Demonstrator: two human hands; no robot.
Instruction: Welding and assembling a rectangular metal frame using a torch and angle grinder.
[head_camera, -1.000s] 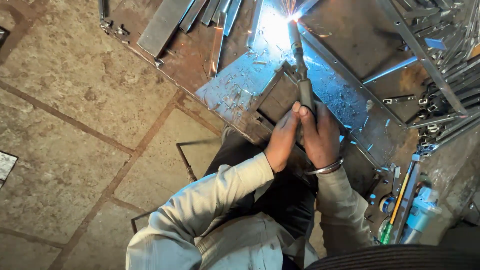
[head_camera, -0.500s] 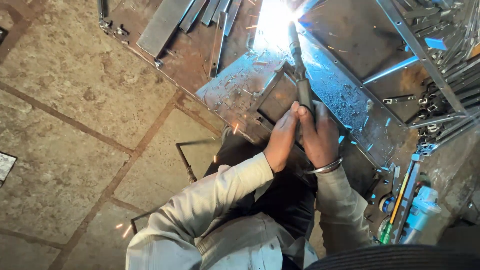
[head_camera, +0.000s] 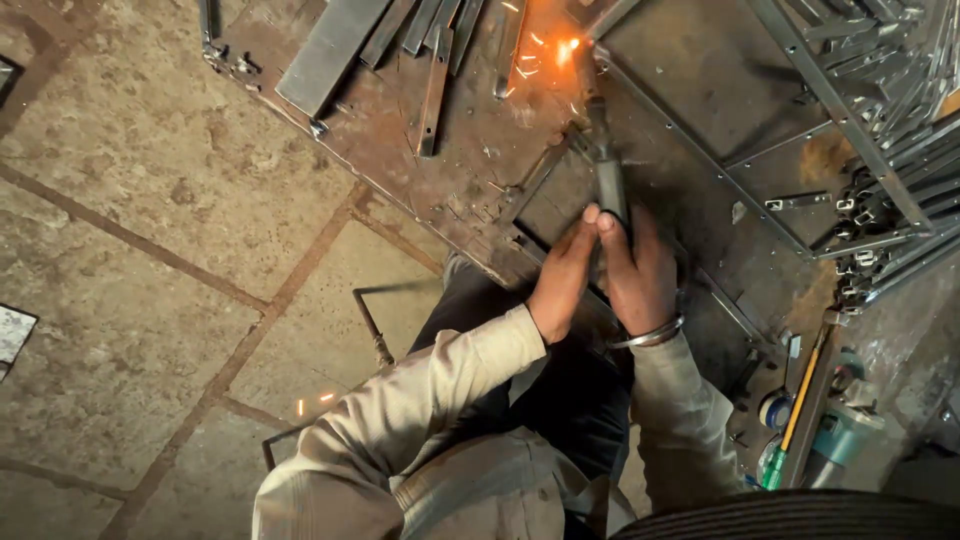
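Welding torch (head_camera: 607, 175) clasped tight in both left hand (head_camera: 562, 275) and right hand (head_camera: 640, 272), tip sparking at metal frame (head_camera: 700, 150) on rusty table (head_camera: 400, 170); likely to burn skin, hands bare.

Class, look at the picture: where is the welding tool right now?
In the head view, the welding tool sits upper centre, gripped by the left hand and right hand, its tip at the sparks on the rusty metal table.
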